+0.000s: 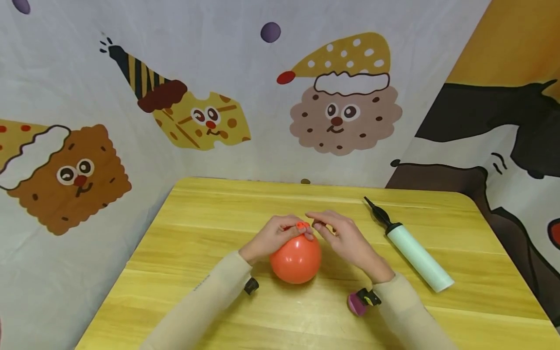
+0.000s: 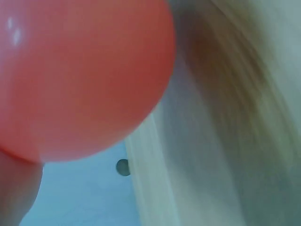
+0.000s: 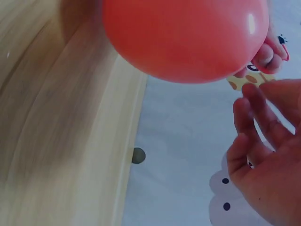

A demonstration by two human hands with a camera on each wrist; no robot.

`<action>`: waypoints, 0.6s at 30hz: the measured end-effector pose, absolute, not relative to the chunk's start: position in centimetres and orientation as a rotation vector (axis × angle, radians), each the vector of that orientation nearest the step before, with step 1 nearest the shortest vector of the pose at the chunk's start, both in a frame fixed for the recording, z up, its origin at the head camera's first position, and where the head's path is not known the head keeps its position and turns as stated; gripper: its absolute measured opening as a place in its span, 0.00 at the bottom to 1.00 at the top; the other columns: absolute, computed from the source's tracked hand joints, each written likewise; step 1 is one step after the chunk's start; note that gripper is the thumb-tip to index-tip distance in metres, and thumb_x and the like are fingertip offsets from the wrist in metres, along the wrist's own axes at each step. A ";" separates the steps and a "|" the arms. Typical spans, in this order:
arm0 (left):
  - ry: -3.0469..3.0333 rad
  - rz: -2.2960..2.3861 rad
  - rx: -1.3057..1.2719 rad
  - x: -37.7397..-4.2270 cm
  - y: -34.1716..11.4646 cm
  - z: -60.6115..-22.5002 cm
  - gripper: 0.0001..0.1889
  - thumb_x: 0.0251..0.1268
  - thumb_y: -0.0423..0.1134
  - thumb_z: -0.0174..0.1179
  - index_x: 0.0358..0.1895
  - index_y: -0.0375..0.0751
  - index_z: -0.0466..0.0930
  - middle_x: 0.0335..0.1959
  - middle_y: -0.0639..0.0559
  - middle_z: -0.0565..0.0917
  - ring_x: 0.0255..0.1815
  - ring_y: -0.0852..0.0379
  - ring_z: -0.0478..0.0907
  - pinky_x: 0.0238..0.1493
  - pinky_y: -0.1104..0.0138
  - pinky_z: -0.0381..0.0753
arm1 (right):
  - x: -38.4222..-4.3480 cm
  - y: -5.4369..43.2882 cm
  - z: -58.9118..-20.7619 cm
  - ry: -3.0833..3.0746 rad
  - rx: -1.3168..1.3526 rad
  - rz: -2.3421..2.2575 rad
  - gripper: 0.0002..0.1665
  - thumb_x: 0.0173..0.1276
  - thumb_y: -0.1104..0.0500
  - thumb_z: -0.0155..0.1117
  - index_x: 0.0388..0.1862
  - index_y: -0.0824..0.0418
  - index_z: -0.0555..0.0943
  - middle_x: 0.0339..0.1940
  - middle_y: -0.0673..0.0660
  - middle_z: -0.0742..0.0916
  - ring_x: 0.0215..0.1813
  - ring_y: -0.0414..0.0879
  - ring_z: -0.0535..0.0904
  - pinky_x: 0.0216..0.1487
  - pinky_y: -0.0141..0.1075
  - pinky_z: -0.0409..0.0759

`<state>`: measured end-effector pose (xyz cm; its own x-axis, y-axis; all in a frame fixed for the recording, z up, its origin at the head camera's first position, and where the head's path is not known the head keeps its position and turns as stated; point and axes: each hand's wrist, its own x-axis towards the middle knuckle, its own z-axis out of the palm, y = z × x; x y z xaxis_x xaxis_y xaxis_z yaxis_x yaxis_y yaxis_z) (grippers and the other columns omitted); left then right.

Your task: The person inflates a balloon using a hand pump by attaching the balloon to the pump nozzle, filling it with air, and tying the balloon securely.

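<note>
A round, inflated orange-red balloon (image 1: 295, 260) sits in the middle of the head view, its neck uppermost. At that neck, my left hand (image 1: 280, 232) pinches the balloon between thumb and fingers, and the rolled lip shows just above them. My right hand (image 1: 345, 238) is just right of the neck, fingers loosely bent, with nothing visible in them. In the right wrist view the right hand's fingers (image 3: 244, 113) stand below and apart from the balloon (image 3: 188, 42). The balloon (image 2: 84, 80) fills much of the left wrist view and hides most of the left hand.
A pale green hand pump (image 1: 420, 257) with a black nozzle lies at the right of the wooden table (image 1: 210, 209). Beside the black device on my right wrist is a purple rounded object (image 1: 357, 305). A cloth with cartoon figures (image 1: 262, 165) hangs behind the table.
</note>
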<state>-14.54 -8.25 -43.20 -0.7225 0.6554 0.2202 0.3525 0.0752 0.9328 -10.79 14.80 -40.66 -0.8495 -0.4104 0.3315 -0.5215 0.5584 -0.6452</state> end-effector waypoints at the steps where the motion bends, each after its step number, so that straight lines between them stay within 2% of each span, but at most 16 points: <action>1: 2.029 1.725 0.962 -14.5 -8.3 -43.3 0.12 0.80 0.40 0.58 0.50 0.38 0.88 0.44 0.51 0.90 0.55 0.53 0.82 0.58 0.57 0.83 | -10.8 14.8 -40.6 -2.647 0.805 1.204 0.20 0.77 0.63 0.64 0.65 0.56 0.83 0.48 0.47 0.87 0.43 0.42 0.79 0.40 0.37 0.81; 4: 1.914 1.763 0.885 -14.6 -8.6 -43.4 0.13 0.81 0.40 0.56 0.52 0.35 0.86 0.42 0.49 0.90 0.56 0.51 0.83 0.59 0.55 0.83 | -10.7 14.8 -40.5 -2.666 0.803 1.288 0.19 0.76 0.62 0.66 0.63 0.52 0.85 0.46 0.44 0.86 0.42 0.42 0.78 0.40 0.37 0.80; 11: 1.820 1.765 0.885 -15.3 -9.1 -44.4 0.13 0.82 0.36 0.53 0.49 0.29 0.84 0.39 0.52 0.88 0.56 0.50 0.82 0.64 0.53 0.79 | -10.9 14.4 -40.6 -2.710 0.781 1.358 0.15 0.74 0.59 0.69 0.57 0.52 0.88 0.44 0.43 0.86 0.46 0.43 0.81 0.46 0.41 0.83; 18: 1.732 1.763 0.874 -15.7 -9.1 -44.8 0.13 0.82 0.37 0.54 0.46 0.28 0.83 0.38 0.53 0.88 0.55 0.51 0.82 0.64 0.53 0.79 | -11.0 14.3 -40.4 -2.735 0.758 1.310 0.11 0.71 0.55 0.72 0.51 0.51 0.90 0.41 0.41 0.87 0.41 0.41 0.79 0.39 0.36 0.79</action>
